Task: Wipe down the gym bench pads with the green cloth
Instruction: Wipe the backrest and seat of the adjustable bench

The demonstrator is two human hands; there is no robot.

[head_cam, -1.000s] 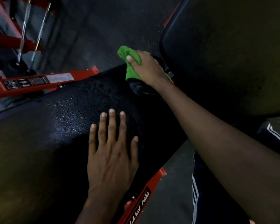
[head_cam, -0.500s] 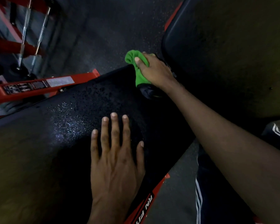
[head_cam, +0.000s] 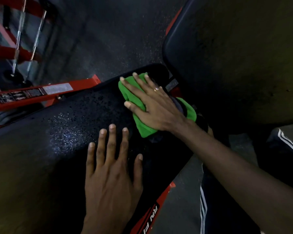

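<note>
**Both hands flat on the wet bench pad, right one on the cloth**

Your left hand [head_cam: 112, 176] lies palm down on the long bench pad [head_cam: 41, 149], fingers straight and spread, holding nothing. Your right hand [head_cam: 152, 105] is also flat and wide, fingers fanned out and pressing down on the green cloth [head_cam: 142, 127] rather than curling round it.

The long black pad fills the lower left of the view and runs up to the middle, where it ends. The second pad [head_cam: 235, 56] takes up the upper right, tilted, with its rounded corner just beside your right hand. Dark speckled floor [head_cam: 117, 31] shows between and beyond them. A red frame bar [head_cam: 32, 93] with printed labels sits just beyond the long pad on the left, and another red rail [head_cam: 150, 215] with white lettering runs along its near edge. Steel bars in a red rack [head_cam: 19, 31] stand at the upper left. Your dark trousers with white stripes [head_cam: 203, 208] are at the lower right.

The cloth is bunched at the far end of the long pad, by the gap between the two pads, with a fold hanging over the edge next to your wrist. Water droplets [head_cam: 63, 129] glisten on the pad left of your left hand. A ring [head_cam: 156, 89] sits on one finger of the right hand.
</note>
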